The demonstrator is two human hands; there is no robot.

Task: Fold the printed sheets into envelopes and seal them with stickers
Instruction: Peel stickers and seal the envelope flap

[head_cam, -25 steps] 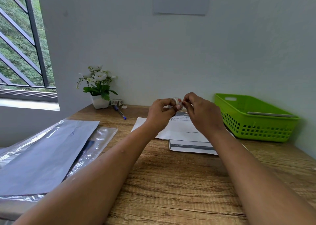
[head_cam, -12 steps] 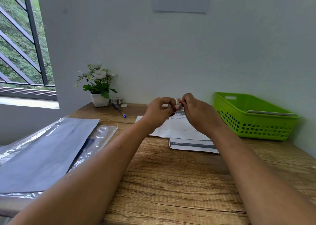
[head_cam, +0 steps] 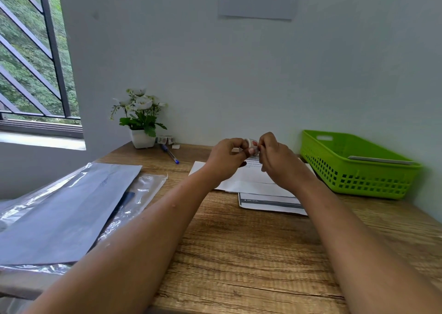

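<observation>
Paper sticker roll [head_cam: 251, 142] stays pinched between both hands, raised left of the green basket [head_cam: 358, 146] and above the printed sheets [head_cam: 258, 184], which lie on the surface [head_cam: 239, 254] beside that basket. Little has shifted in the last second: the left hand [head_cam: 227, 158] curls its fingers round the roll, and the right hand [head_cam: 279, 163] picks at its edge with narrowed fingers. No freed sticker shows, so sealing likely waits on the peel.

printed sheets [head_cam: 270, 205], text too blurred to read

Head-worn view, forward-down over desk [head_cam: 239, 254]
</observation>
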